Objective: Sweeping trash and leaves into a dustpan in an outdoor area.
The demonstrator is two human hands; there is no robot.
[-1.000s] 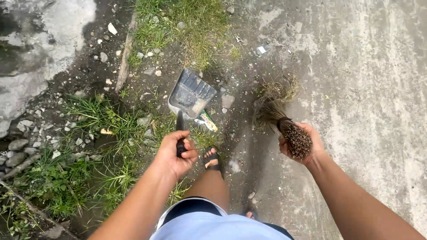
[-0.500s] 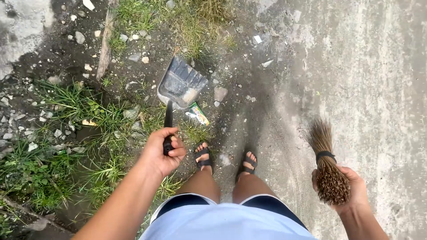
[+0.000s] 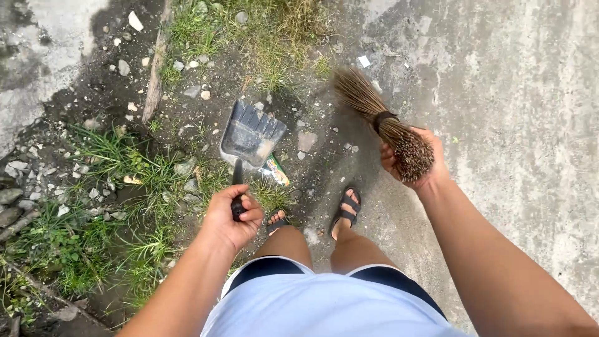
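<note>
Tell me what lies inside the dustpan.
The dustpan, held by the left hand, shows a pale patch of dirt near its lip by the wrapper. Its ribbed back looks bare; smaller bits cannot be made out.

My left hand [image 3: 232, 215] sits ahead of my left knee, wrapped around the handle of a dustpan [image 3: 251, 133] whose pan rests on the ground in front of my feet, with a flattened wrapper [image 3: 274, 170] touching its near right corner. To the pan's right, my right hand [image 3: 415, 159] holds a stick broom [image 3: 380, 118], bristles pointing away and leftward above the concrete path [image 3: 518, 112]. Grass [image 3: 93, 237] and stones lie to my left; a stick [image 3: 155, 68] lies beyond the pan, on its left.
</note>
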